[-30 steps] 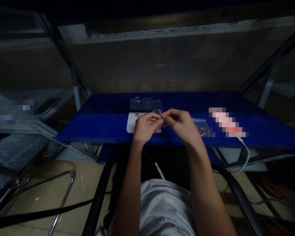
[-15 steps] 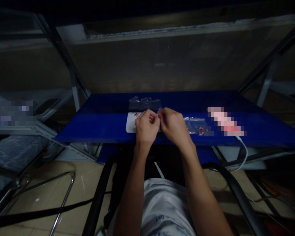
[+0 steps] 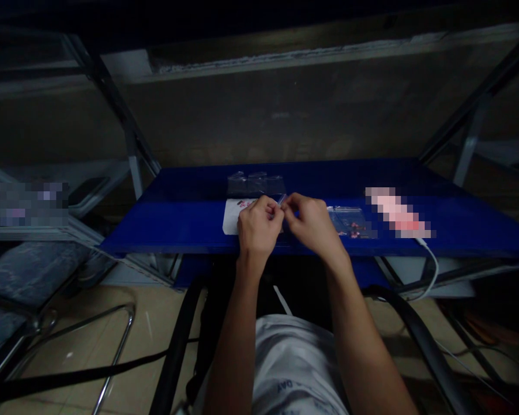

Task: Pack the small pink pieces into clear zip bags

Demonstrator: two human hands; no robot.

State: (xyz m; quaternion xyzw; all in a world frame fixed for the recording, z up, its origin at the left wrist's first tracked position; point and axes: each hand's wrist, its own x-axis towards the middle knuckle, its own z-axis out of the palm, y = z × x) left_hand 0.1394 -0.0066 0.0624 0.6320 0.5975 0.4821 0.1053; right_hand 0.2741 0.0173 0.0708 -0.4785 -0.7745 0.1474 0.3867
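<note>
My left hand (image 3: 260, 226) is closed in a pinch, its fingertips on the edge of a small clear plastic bag (image 3: 282, 199). My right hand (image 3: 310, 222) meets it from the right, thumb and forefinger pinched at the same bag's edge. Most of this bag is hidden behind the fingers. Partly under my left hand lies a white sheet (image 3: 230, 220), with small dark and pink pieces (image 3: 244, 203) on it. Beyond the hands, several flat clear bags (image 3: 256, 185) lie side by side. To the right, clear bags (image 3: 349, 222) hold small pinkish pieces.
The blue tabletop (image 3: 177, 213) carries everything. A blurred pink object (image 3: 395, 213) with a white cable (image 3: 435, 265) lies at the right. Metal frame posts (image 3: 132, 155) stand at the table's sides. Black chair arms (image 3: 177, 346) flank me. A side shelf (image 3: 34, 231) is at the left.
My right hand has shifted slightly right and tilted a little. Both hands stay pinched at the small bag, and the things on the table stay in place.
</note>
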